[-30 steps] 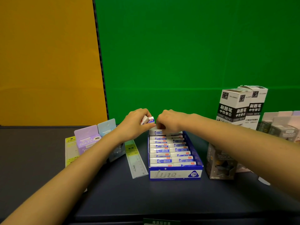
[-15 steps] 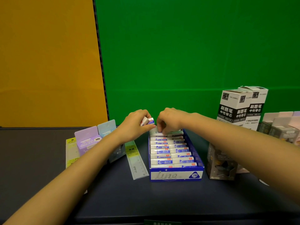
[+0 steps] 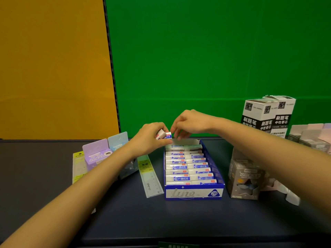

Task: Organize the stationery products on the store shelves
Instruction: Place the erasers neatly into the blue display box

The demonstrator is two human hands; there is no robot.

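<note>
Lower centre, the blue cardboard eraser box (image 3: 194, 193) lies nearly full. At its far end the left hand (image 3: 150, 138) grips a small white sleeved eraser (image 3: 163, 135). The right hand (image 3: 188, 125) curls beside it, perhaps touching; I cannot tell its grip. Restocking: next, seat it in the back row.

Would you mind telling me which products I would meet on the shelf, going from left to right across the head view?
Yellow ruler pack → purple box → light blue box → clear ruler → blue eraser tray → grey star box.
</note>
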